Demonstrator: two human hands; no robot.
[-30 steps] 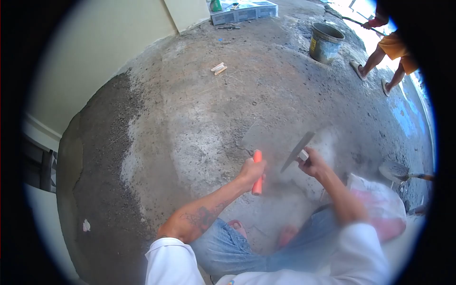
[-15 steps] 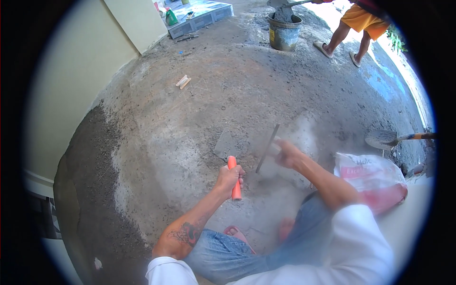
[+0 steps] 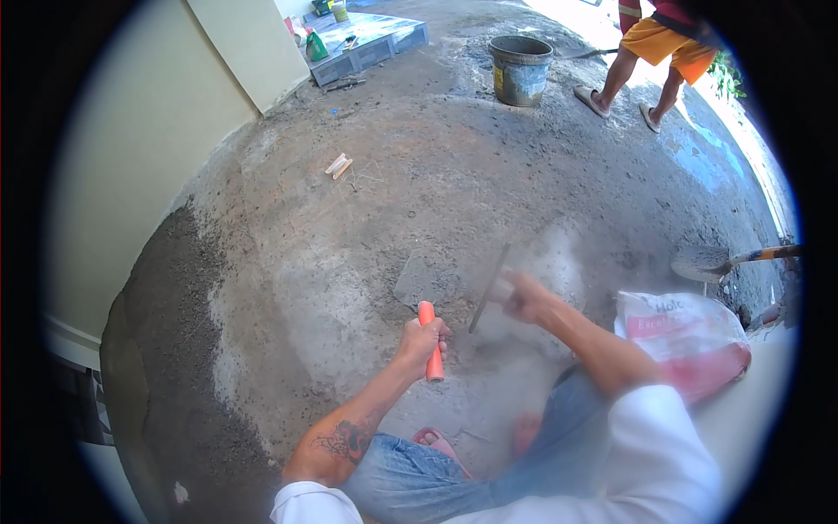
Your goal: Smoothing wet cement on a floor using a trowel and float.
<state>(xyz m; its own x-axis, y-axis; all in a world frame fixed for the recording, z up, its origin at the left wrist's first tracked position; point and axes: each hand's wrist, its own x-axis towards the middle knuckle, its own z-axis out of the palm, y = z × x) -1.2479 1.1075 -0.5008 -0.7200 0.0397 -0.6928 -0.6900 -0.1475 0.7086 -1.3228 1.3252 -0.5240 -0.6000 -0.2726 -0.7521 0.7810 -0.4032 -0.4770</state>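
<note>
An orange-handled trowel (image 3: 427,314) is being held over the rough floor (image 3: 288,210) by the left hand (image 3: 421,341), its fingers closed around the handle, apparently so that the blade (image 3: 422,279) is being pointed away from the body. Farther right, a flat float (image 3: 489,290) is being held on edge by the right hand (image 3: 529,299), its pale grip being clasped by curled fingers whose tips are being blurred by haze. A white-and-pink bag (image 3: 685,343) is being rested near the right forearm (image 3: 592,339), perhaps for easy reach.
</note>
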